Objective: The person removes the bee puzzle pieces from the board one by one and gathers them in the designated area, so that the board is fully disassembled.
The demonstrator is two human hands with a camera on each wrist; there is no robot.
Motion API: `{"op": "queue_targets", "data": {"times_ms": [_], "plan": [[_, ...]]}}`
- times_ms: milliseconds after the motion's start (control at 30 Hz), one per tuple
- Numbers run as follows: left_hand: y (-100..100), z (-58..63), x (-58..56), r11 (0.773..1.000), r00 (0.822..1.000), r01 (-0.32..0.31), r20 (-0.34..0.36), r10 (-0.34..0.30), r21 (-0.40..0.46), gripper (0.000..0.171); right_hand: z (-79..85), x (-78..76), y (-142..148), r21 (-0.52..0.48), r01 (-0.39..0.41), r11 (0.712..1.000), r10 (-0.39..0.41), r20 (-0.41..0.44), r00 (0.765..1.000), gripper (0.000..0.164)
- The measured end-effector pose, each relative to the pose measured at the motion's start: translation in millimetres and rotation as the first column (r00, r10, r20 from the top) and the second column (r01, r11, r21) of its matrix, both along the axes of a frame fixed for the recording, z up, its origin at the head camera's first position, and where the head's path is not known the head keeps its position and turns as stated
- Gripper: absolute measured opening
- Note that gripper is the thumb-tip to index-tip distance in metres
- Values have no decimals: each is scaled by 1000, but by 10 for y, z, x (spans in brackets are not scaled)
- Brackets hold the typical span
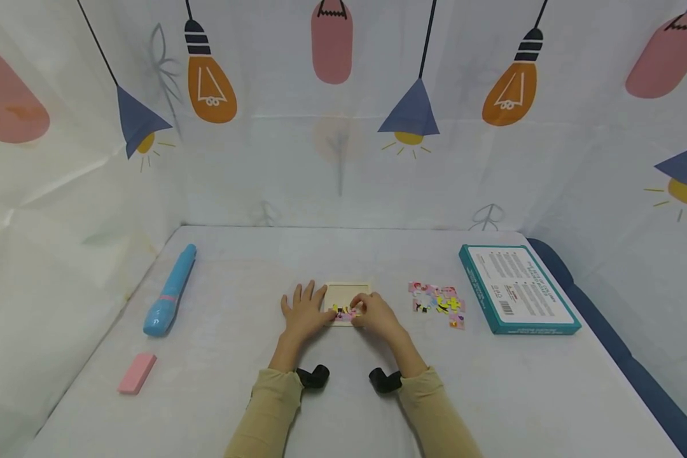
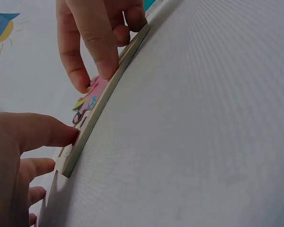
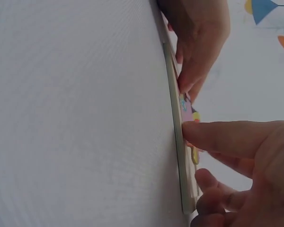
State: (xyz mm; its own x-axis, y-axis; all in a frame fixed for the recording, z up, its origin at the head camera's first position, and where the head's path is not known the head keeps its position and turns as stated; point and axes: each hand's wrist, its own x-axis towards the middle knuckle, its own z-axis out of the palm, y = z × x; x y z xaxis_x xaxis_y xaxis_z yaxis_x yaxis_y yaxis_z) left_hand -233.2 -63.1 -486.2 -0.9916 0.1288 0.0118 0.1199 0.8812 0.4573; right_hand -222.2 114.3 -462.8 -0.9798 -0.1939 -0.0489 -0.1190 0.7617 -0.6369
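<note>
A small wooden puzzle frame [image 1: 348, 284] lies on the white table, with joined pink and yellow puzzle pieces [image 1: 343, 314] along its near side. My left hand [image 1: 305, 315] rests at the frame's left, fingers spread, its thumb pressing on the pieces by the near left corner. With thumb and forefinger, my right hand [image 1: 380, 317] pinches a pink puzzle piece [image 2: 98, 87] at the near right part of the frame. In the right wrist view the right thumb partly covers that piece. Several more puzzle pieces [image 1: 437, 299] lie in a cluster right of the frame.
A teal-edged box [image 1: 521, 289] lies at the table's right side. On the left are a blue pen-shaped device [image 1: 172, 292] and a pink block [image 1: 137, 373]. Patterned white cloth hangs behind the table, and a dark blue seat edge [image 1: 595, 318] shows beyond its right edge.
</note>
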Motion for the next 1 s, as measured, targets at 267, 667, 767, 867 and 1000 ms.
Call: {"op": "queue_targets", "data": {"times_ms": [267,667,767,867,1000], "plan": [[-3,-2,7,1000,1000,-1,-2,1,0,68,46,27,-5,-139,0,990,2,11,1000,18],[-20,-42,-25,1000,1000,-8,4,8,-22,70,216,30,452,-229,168,959,-143,122,982,15],[-20,-37,-19,1000,1000,-4,5,5,-19,69,233,40,634,-222,206,953,-176,150,973,16],[-18,-31,-12,1000,1000,1,6,-1,-17,69,233,66,822,-216,235,948,-201,171,965,17],[-14,-26,-10,1000,1000,1,12,0,-17,69,204,111,1059,-221,255,941,-212,199,957,19]]}}
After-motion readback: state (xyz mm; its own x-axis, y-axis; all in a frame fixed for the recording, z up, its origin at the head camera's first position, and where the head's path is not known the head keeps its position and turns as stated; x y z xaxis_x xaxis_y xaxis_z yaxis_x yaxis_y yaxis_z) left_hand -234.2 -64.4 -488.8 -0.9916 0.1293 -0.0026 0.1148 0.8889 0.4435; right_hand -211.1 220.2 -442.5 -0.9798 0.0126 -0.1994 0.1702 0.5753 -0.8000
